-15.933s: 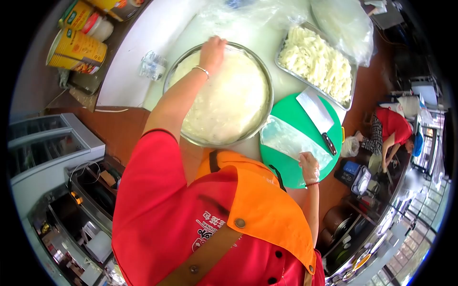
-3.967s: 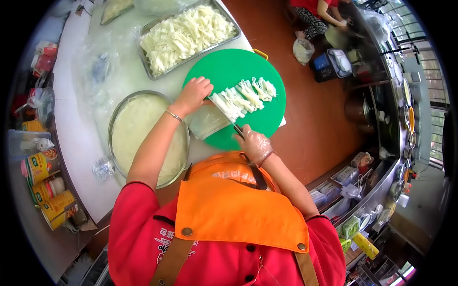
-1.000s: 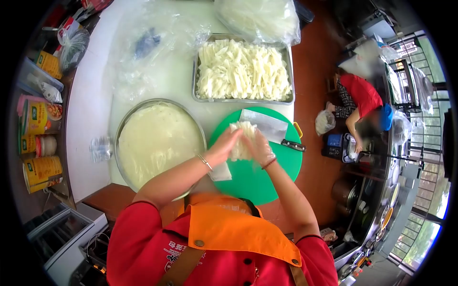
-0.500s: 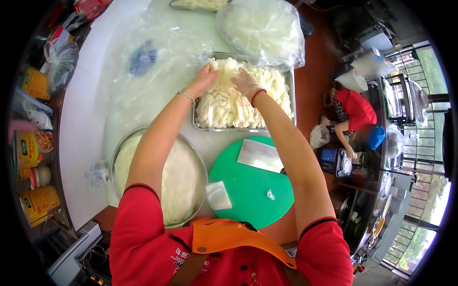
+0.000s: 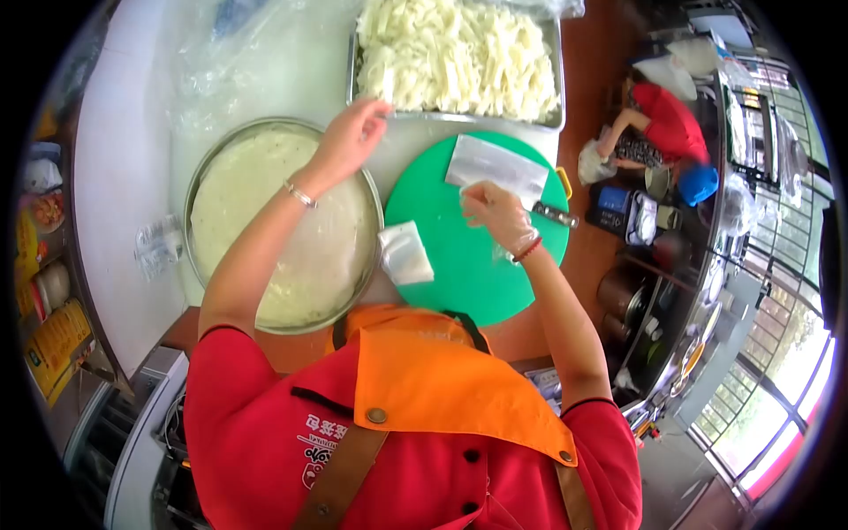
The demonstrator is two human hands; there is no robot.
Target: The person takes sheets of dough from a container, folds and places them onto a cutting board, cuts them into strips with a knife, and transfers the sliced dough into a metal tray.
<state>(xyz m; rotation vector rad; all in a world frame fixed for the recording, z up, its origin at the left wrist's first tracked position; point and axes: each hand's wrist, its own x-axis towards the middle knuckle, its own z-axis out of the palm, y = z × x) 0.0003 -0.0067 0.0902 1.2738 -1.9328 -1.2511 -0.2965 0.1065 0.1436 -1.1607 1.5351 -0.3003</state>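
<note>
We see left hand (image 5: pixel 349 137) and right hand (image 5: pixel 502 216) empty, fingers loosely curled, and judge that white sheet (image 5: pixel 406 253) soft, slippery, best cradled underneath.

Can count one round pan (image 5: pixel 281 330), one rectangular tray (image 5: pixel 495 119), one cleaver (image 5: pixel 499 168) and one green board (image 5: pixel 468 283) on the table (image 5: pixel 397 132)

We get open room across the lower half of the green board (image 5: pixel 486 287), right of the folded white sheet (image 5: pixel 406 254). Cleaver (image 5: pixel 497 170) blocks the upper right, handle reaching the board's edge; right hand (image 5: pixel 505 221) overlaps its blade from our view. Only a thin worktop (image 5: pixel 422 133) strip separates board and tray (image 5: pixel 459 117). Left hand (image 5: pixel 346 141) obstructs the pan (image 5: pixel 189 190)–tray gap.
</note>
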